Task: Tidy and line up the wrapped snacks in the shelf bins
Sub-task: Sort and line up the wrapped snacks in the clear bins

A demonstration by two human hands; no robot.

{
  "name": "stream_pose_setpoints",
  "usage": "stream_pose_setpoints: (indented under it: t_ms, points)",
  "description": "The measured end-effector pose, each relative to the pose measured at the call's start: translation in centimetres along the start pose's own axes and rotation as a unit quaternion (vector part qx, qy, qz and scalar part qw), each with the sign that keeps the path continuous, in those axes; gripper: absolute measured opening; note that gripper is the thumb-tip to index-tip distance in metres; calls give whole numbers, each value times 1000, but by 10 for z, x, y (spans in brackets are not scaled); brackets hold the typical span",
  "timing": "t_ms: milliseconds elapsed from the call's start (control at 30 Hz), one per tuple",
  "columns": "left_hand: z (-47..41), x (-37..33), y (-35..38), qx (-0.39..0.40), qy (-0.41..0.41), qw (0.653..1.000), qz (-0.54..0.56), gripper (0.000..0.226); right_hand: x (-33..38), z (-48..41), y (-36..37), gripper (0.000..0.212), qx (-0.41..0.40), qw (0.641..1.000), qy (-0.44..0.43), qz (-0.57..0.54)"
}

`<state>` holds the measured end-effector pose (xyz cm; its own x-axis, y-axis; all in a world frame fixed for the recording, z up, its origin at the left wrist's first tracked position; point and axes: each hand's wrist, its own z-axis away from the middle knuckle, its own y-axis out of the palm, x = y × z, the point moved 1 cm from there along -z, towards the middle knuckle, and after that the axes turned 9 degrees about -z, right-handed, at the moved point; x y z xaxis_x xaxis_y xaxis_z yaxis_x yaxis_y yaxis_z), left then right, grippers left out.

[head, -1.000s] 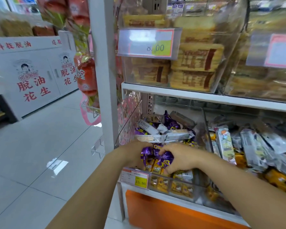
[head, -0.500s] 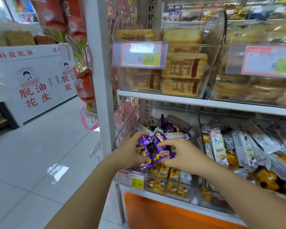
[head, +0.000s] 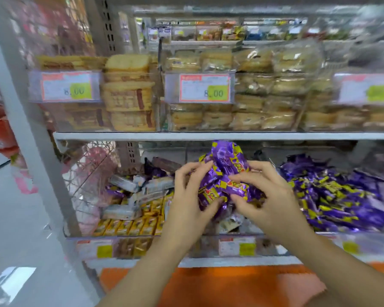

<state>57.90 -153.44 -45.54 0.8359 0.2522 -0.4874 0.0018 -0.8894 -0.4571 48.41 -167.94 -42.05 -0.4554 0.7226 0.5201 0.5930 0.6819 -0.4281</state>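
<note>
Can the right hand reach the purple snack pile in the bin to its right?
Probably yes: the purple snack pile lies close beside the right hand, open from above, nothing between. But its grip is taken; it and the left hand hold a bundle of purple-wrapped snacks.

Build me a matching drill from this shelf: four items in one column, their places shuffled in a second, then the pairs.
1. purple snack bunch
2. yellow packs
3. purple snack pile
4. toast packs

A. upper shelf
B. lower shelf, right bin
C. held by left hand and right hand
D. lower shelf, left bin front

Pairs: 1-C, 2-D, 3-B, 4-A
</note>
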Motion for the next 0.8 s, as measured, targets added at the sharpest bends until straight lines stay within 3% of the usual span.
stream_pose_setpoints:
  t_ms: [200, 433, 533, 667, 800]
  points:
    - [-19, -64, 89, 89, 70, 993, 20, 76, -38, 39, -90, 28, -88, 990, 40, 101]
    - [-58, -116, 175, 190, 191, 958, -99, 79, -98, 59, -160, 29, -182, 956, 95, 209]
    - [-72, -122, 202, 269, 159, 933, -179, 74, -131, 58, -177, 41, -138, 950, 159, 230]
    - [-80, -111, 220, 394, 108, 861, -303, 59, -169, 58, -181, 54, -26, 930, 234, 280]
    - [-80, -106, 224, 450, 102, 810, -362, 58, -176, 63, -173, 41, 60, 933, 242, 257]
